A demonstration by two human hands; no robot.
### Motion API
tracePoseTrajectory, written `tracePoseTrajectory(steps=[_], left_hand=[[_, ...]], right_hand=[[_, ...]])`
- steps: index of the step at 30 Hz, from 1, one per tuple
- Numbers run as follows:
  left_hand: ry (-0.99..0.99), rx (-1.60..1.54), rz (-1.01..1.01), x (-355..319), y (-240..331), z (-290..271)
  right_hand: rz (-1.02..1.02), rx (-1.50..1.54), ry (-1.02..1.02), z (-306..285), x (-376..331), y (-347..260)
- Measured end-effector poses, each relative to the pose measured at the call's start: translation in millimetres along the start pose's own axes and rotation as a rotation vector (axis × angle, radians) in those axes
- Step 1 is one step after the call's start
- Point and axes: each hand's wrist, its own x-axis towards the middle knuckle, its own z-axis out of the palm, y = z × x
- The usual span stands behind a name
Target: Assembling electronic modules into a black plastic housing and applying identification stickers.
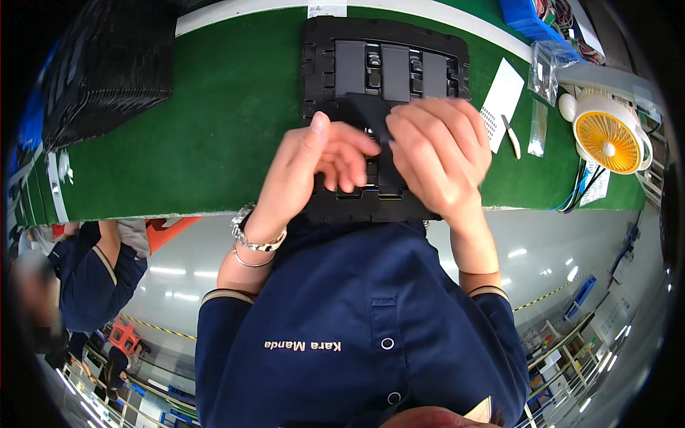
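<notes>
Gently does it over the black tray [389, 28]

We have the tray on the green surface [228, 114], at the near edge, with three grey pieces [396, 71] lying side by side in its far half. We judge the step to be handling a dark flat piece [362, 108] at the tray's middle; to do it well, we should keep that piece level, square it to the tray and press lightly and evenly, without catching its corners. Our left hand [303, 160] is partly open over the tray, thumb raised apart and fingers loosely bent; we see nothing clearly gripped in it. Our right hand [437, 153] is curled, back upward, close by the dark flat piece; its fingertips are blurred or hidden, so we cannot tell whether they pinch anything.
</notes>
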Motion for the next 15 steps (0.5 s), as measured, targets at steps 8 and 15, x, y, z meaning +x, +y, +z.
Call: tracePoseTrajectory(steps=[8,15], left_hand=[[0.139,-0.299,0.070,15.6,7.6,14.0],[0.194,0.054,0.193,17.4,9.3,13.5]], right_hand=[[0.142,0.321,-0.021,-14.4,-0.6,-31.8],[0.837,0.848,-0.209,-19.7,-2.6,-30.5]])
